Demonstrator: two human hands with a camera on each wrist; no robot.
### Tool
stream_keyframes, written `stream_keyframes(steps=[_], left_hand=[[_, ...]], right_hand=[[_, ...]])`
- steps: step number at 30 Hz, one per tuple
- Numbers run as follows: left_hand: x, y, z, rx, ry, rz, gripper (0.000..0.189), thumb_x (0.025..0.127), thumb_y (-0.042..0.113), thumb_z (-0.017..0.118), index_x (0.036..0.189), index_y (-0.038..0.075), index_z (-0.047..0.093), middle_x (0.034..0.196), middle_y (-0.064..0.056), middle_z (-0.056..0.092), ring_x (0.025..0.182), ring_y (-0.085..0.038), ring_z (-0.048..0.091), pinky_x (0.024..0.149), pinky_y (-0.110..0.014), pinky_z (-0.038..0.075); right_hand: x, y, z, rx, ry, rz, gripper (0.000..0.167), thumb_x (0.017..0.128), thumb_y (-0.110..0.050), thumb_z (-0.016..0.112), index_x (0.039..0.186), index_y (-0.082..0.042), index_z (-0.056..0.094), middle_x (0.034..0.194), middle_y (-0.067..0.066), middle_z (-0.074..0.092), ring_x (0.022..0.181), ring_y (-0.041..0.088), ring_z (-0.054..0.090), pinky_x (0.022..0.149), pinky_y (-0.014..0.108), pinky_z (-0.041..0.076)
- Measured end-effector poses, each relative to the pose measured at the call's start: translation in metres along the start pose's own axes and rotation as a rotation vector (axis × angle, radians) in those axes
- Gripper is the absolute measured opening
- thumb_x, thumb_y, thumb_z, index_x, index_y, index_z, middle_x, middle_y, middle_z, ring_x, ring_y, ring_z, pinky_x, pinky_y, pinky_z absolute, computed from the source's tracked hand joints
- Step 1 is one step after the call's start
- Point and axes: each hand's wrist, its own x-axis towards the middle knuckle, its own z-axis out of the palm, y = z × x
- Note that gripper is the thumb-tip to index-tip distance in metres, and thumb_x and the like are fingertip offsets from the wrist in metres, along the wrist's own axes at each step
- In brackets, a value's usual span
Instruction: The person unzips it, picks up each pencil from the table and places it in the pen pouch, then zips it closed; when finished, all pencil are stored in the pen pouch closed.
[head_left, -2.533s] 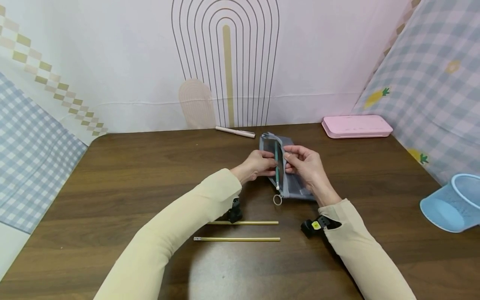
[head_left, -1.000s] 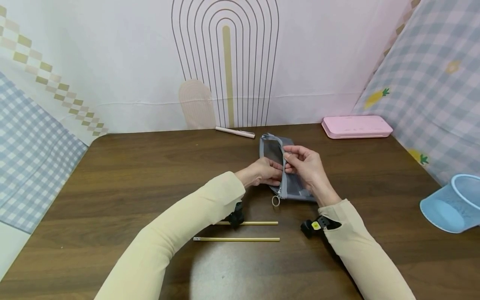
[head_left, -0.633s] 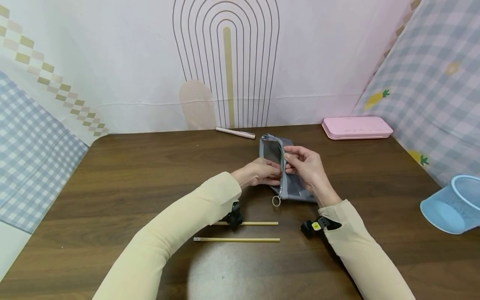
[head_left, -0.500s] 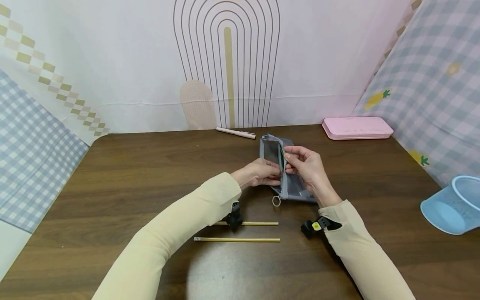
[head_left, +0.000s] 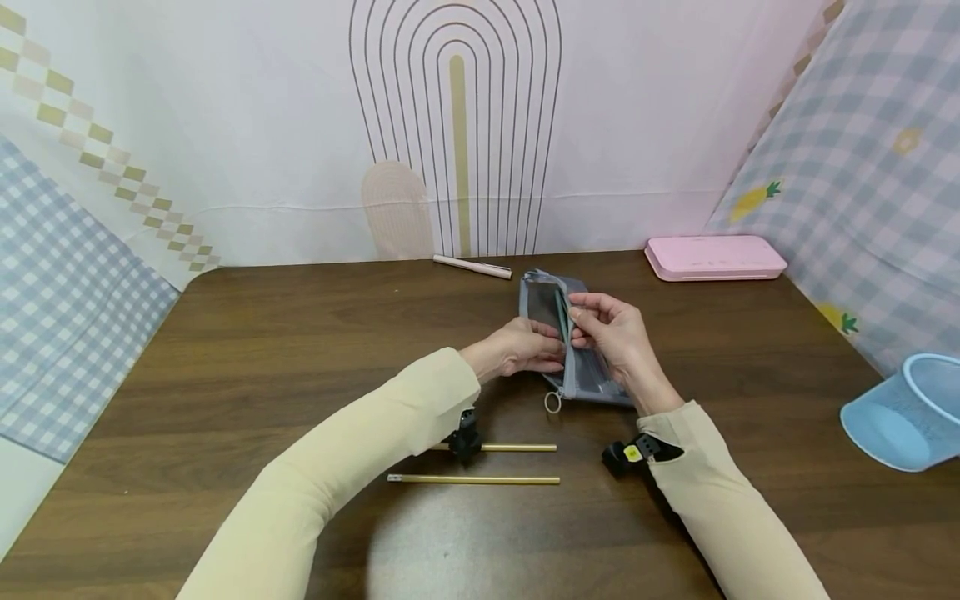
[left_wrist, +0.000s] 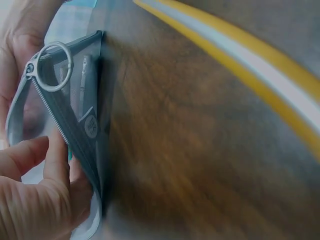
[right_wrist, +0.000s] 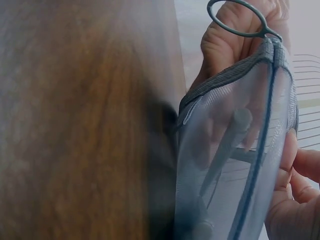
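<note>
A grey mesh zip pouch [head_left: 600,379] with a pull ring [head_left: 552,402] stands unzipped on the table. My right hand [head_left: 611,333] pinches the right edge of its mouth between thumb and fingers. The fingers of my left hand [head_left: 521,346] reach into that mouth, stretched out, with their tips partly hidden. In the left wrist view the left thumb [left_wrist: 30,152] stands apart from the fingers. A teal pencil [head_left: 561,315] lies along the right side of the opening, beside the left fingertips. Through the mesh, the right wrist view shows a grey rod [right_wrist: 227,145] inside.
Two gold pencils, one nearer [head_left: 483,480] and one farther [head_left: 520,447], lie in front of the pouch, the farther partly behind my left wrist camera. At the back are a pale pen [head_left: 472,267] and a pink case [head_left: 716,258]. A blue cup-shaped holder [head_left: 892,421] is at right.
The teal pencil, upright across the opening in my left hand at first, has gone down into the pouch. My left fingers have followed it in. The right hand keeps its pinch.
</note>
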Motion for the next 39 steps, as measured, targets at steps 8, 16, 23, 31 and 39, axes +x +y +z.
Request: stream_keyframes(steps=[8, 16, 23, 31, 39], left_hand=[[-0.035, 0.003, -0.038, 0.138, -0.137, 0.035, 0.041, 0.094, -0.002, 0.052, 0.133, -0.007, 0.043, 0.122, -0.023, 0.054, 0.097, -0.019, 0.06, 0.098, -0.037, 0.047], [-0.073, -0.016, -0.084, 0.518, -0.407, -0.026, 0.032, 0.087, -0.005, 0.061, 0.118, -0.009, 0.054, 0.099, -0.01, 0.068, 0.084, -0.008, 0.063, 0.082, -0.026, 0.055], [-0.088, -0.031, -0.093, 0.644, -0.484, 0.072, 0.031, 0.08, -0.009, 0.068, 0.109, -0.01, 0.059, 0.09, -0.005, 0.066, 0.079, -0.007, 0.062, 0.075, -0.019, 0.053], [-0.095, -0.035, -0.091, 0.822, -0.459, 0.199, 0.029, 0.076, -0.007, 0.072, 0.104, -0.003, 0.064, 0.088, -0.003, 0.065, 0.08, -0.006, 0.06, 0.075, -0.019, 0.053], [-0.105, -0.036, -0.085, 1.139, -0.369, 0.387, 0.022, 0.076, -0.005, 0.066, 0.091, 0.01, 0.068, 0.077, 0.005, 0.065, 0.072, -0.002, 0.06, 0.066, -0.016, 0.051]], right_hand=[[0.001, -0.002, 0.001, -0.022, 0.004, -0.002, 0.034, 0.092, -0.002, 0.058, 0.122, 0.012, 0.05, 0.07, -0.003, 0.055, 0.058, 0.004, 0.055, 0.054, 0.015, 0.053], [0.002, -0.002, 0.001, -0.014, 0.004, -0.002, 0.035, 0.092, 0.0, 0.057, 0.123, 0.014, 0.048, 0.068, -0.003, 0.055, 0.057, 0.004, 0.055, 0.052, 0.015, 0.053], [0.002, -0.001, 0.0, 0.0, 0.002, -0.003, 0.035, 0.092, 0.001, 0.056, 0.123, 0.014, 0.048, 0.068, -0.003, 0.055, 0.057, 0.004, 0.055, 0.052, 0.015, 0.052], [0.001, -0.001, 0.001, 0.005, 0.004, -0.007, 0.034, 0.092, 0.001, 0.056, 0.122, 0.015, 0.048, 0.068, -0.003, 0.055, 0.056, 0.004, 0.055, 0.051, 0.015, 0.052], [0.0, -0.001, 0.001, 0.014, 0.002, 0.001, 0.035, 0.092, 0.001, 0.056, 0.123, 0.015, 0.047, 0.068, -0.002, 0.055, 0.056, 0.004, 0.055, 0.052, 0.015, 0.052]])
